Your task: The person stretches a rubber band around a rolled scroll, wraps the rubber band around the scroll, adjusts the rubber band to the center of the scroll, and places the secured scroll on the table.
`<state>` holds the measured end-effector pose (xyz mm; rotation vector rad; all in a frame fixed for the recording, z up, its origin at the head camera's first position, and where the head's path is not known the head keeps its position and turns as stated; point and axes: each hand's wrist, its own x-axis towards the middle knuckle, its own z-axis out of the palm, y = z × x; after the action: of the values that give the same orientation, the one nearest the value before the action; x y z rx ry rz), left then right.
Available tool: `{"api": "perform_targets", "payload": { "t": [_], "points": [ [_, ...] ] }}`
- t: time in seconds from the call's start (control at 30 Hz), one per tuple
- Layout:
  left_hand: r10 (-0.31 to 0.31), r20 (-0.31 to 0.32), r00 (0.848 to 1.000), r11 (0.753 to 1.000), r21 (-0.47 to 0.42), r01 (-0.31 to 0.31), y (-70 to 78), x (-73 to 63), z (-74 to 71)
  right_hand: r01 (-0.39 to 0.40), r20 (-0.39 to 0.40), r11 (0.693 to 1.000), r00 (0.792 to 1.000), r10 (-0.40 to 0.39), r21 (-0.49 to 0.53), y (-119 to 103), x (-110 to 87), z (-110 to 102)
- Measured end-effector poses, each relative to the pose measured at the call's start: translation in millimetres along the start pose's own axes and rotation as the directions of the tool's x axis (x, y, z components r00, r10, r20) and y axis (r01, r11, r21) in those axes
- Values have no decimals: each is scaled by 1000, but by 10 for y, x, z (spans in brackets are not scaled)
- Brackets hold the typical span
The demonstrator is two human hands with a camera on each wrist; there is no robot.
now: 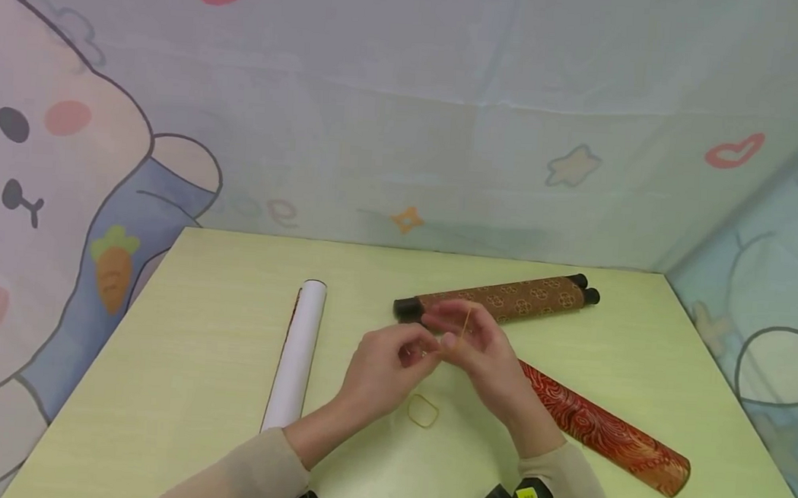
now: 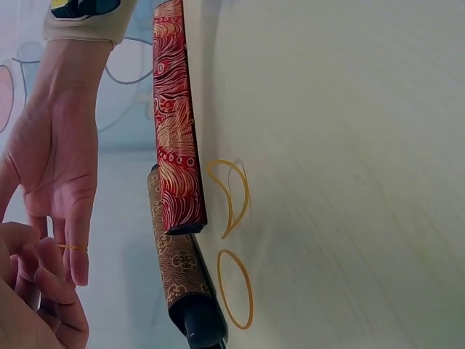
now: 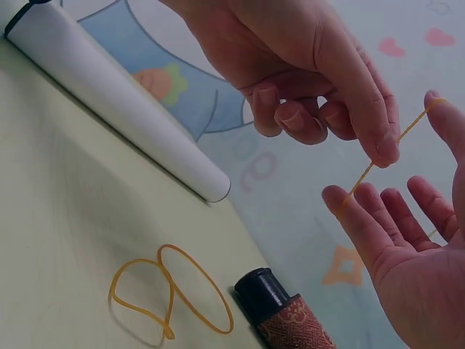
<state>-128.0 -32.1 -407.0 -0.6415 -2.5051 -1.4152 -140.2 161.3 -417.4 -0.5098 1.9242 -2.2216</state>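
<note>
My left hand (image 1: pixel 381 366) pinches a thin yellow rubber band (image 3: pixel 413 126) between thumb and forefinger. That band is stretched across the spread thumb and forefinger of my right hand (image 1: pixel 491 365), whose fingers are fairly straight. Both hands are raised above the table, close together. Below them lie two more rubber bands: an oval one (image 2: pixel 251 291) and a twisted one (image 2: pixel 248 195); the head view shows just one loop. Behind the right hand rests a pair of brown patterned scrolls (image 1: pixel 529 299) with black ends. A red-and-gold patterned roll (image 1: pixel 610 429) lies beside the right forearm.
A white roll (image 1: pixel 300 349) lies left of the hands, its near end by the left forearm. The pale yellow table (image 1: pixel 209 321) meets a printed cloth backdrop (image 1: pixel 393 127) along its far edge.
</note>
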Motion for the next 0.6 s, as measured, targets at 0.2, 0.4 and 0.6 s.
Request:
{"api": "perform_targets", "payload": {
  "t": [0.2,0.4,0.6],
  "points": [
    [5,3,1000,1000,23,-5,-34,-10,9,6,18,1000,1000,-6,-5,11,28,0],
    [-1,2,1000,1000,28,1,-52,-28,-5,0,36,1000,999,1,-17,19,47,-7],
    [2,15,1000,1000,29,-2,-66,-44,-18,-9,55,999,998,11,-39,8,62,-5]
  ]
}}
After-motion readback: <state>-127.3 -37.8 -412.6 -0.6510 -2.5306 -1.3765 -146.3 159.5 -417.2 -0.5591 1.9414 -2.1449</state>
